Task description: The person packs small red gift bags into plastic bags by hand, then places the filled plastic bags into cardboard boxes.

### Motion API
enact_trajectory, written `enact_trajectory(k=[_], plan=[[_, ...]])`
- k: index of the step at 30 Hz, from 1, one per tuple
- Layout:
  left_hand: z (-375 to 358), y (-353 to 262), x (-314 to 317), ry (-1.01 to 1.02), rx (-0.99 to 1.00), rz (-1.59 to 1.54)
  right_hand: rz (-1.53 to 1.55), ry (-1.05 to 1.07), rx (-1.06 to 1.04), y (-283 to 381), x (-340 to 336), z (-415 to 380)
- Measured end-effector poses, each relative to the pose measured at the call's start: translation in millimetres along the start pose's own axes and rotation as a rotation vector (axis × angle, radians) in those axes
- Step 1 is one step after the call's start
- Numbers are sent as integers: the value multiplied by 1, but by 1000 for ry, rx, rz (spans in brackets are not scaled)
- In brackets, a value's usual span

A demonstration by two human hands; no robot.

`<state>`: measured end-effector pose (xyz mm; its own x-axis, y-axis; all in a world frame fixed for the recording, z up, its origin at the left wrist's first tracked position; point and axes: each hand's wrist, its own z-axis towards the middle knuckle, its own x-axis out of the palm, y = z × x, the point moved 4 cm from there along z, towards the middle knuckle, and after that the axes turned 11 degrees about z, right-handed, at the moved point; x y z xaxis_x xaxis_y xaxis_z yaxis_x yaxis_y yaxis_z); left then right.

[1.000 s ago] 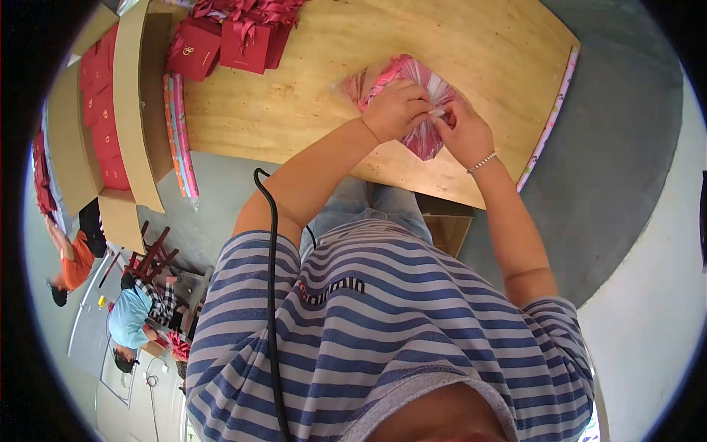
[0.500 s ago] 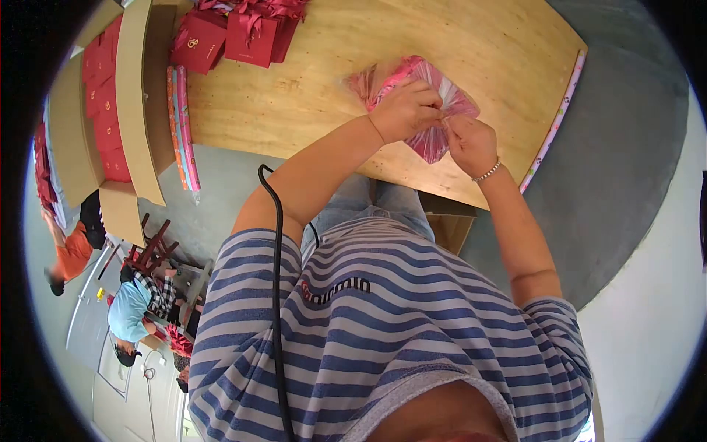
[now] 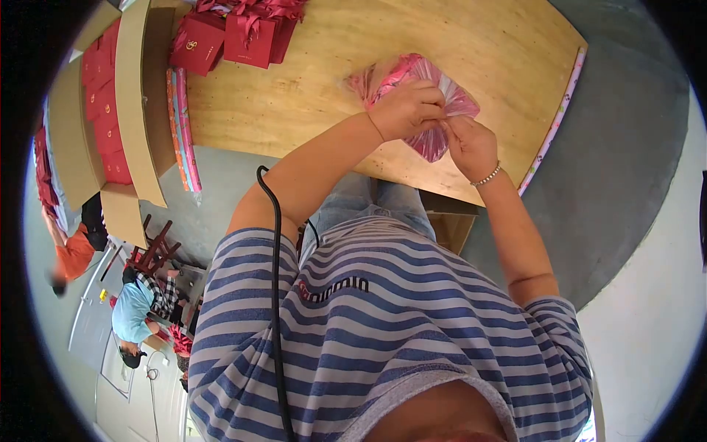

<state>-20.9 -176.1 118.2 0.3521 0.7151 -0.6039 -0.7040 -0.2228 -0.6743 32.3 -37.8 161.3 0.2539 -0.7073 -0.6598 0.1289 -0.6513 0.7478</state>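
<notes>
A clear plastic bag [image 3: 458, 102] with pink and red contents lies on the wooden table [image 3: 317, 96] in front of me. Its plastic is gathered into creases that run to one spot, where both my hands meet. My left hand [image 3: 407, 110] reaches over the bag, fingers curled and pinching the gathered plastic. Just beside it, my right hand [image 3: 473, 147] is closed, thumb and fingertips pressed together on the same bunched part. Fingertips of the two hands nearly touch. The bag's near middle is partly hidden under my left hand.
Red gift bags [image 3: 250, 37] with ribbons stand at the table's far left. An open cardboard box [image 3: 131, 110] holds more red bags. Patterned rolls [image 3: 184, 132] lie at the left edge, another roll [image 3: 554, 121] along the right. People [image 3: 132, 309] are at the left.
Both hands stay at the bunched plastic with only slight finger movement. The pink bag has shifted very little.
</notes>
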Motion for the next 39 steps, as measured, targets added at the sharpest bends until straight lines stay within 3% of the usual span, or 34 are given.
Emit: enact_trajectory(k=[3,11,13,16,18,20,22,23,24,26,29,31,32,35,37,39], plan=[[-2,-1,5,4,50,72,137,-143,20,-4,3,-3],[-4,-9,1,29,54,211,260,-231,74,-7,6,-9],[-5,-5,1,100,-45,275,259,-246,78,-8,2,-9],[-8,0,3,140,-169,219,310,-204,253,-18,-7,-15],[-5,-6,-12,92,-153,271,671,-365,492,-42,-22,-23],[-7,-6,-32,-4,-174,364,808,-377,509,-83,-21,-41],[-34,29,-34,-167,-366,350,863,-537,611,-110,-19,-56],[-58,46,-30,-248,-584,294,852,-417,693,-132,-9,-68],[-86,61,-23,-326,-806,236,722,-330,595,-142,7,-77],[-120,82,1,-148,-969,-154,553,-149,511,-162,52,-97],[-123,59,27,14,-1214,-291,622,-13,689,-119,72,-79],[-85,39,24,-76,-1240,-425,686,43,837,-117,82,-74],[-71,33,23,-182,-1264,-556,863,-117,698,-115,76,-71],[-77,87,59,-196,-1417,-437,987,-175,560,-169,76,-75],[-29,86,44,-99,-1416,-324,1105,-224,490,-170,45,-61],[16,81,32,119,-1405,-187,1073,-194,703,-167,15,-49]])
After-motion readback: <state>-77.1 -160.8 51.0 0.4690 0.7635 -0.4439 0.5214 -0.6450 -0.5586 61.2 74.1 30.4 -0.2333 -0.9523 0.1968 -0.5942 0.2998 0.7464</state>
